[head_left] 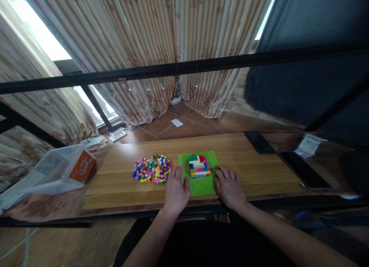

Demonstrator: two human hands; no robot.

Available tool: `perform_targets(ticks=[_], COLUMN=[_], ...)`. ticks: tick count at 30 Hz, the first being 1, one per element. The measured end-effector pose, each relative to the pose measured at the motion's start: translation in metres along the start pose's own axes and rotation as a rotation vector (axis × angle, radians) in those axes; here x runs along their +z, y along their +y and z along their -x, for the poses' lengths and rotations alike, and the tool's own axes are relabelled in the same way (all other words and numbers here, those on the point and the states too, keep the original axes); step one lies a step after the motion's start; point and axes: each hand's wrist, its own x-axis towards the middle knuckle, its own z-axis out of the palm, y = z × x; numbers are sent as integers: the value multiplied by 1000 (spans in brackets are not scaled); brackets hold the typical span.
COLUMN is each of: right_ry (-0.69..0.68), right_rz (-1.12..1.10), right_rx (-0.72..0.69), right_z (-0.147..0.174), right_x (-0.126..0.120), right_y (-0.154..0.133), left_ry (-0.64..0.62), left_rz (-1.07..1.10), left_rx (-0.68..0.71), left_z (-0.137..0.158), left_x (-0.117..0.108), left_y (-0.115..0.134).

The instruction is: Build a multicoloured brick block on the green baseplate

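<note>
A bright green studded baseplate [201,189] lies on the wooden board in front of me. On its middle stands a low block of multicoloured building bricks [199,166], with green, white and red ones along its far side. My left hand [176,189] rests at the baseplate's left edge, fingers stretched forward and holding nothing. At the right edge lies my right hand [230,185], its fingers apart and the fingertips by the plate. Close to the left hand's fingers spreads a pile of loose small bricks [152,168] in many colours.
The wooden board [115,188] carries a black phone [260,142] at its far right. Another dark phone-like slab [304,170] lies at the right end. A clear plastic box [57,167] with an orange label stands left. A black rail [161,70] crosses beyond, before curtains.
</note>
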Motion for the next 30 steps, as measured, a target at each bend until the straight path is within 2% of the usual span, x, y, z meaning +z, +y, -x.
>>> perform_targets(ticks=[3,6,9,11,13,15,18,21,23,26,30], right_ry=[1,-29,-31,60,184,260,184,21,-52,-153,-243], right_rz=[-10,-41,-119,-203,-292,-374,-499,-544,-500,-405,-283], right_rx=[2,17,30,30,3,-36,-231,-396,-380,-301,-327], right_z=[-3,-9,-17,-26,-42,-64,-100,-133,-152,-171,-178], right_x=[-2,-2,-4,-11,-24,-41,-58,-47,-25,10,36], right_y=[-2,2,16,23,18,-7,-75,-143,-171,-187,-188], left_ry=[26,45,67,174,399,564,614,575,552,532,515], left_rz=[61,146,263,378,525,618,617,654,718,811,886], left_rx=[-41,-15,-1,-60,-185,-337,-493,-566,-569,-553,-554], left_z=[-20,-41,-63,-76,-82,-80,-68,-60,-58,-58,-57], left_x=[6,8,-6,-26,-52,-79,-102,-101,-93,-87,-92], left_y=[1,-1,-16,-37,-66,-93,-118,-120,-115,-108,-103])
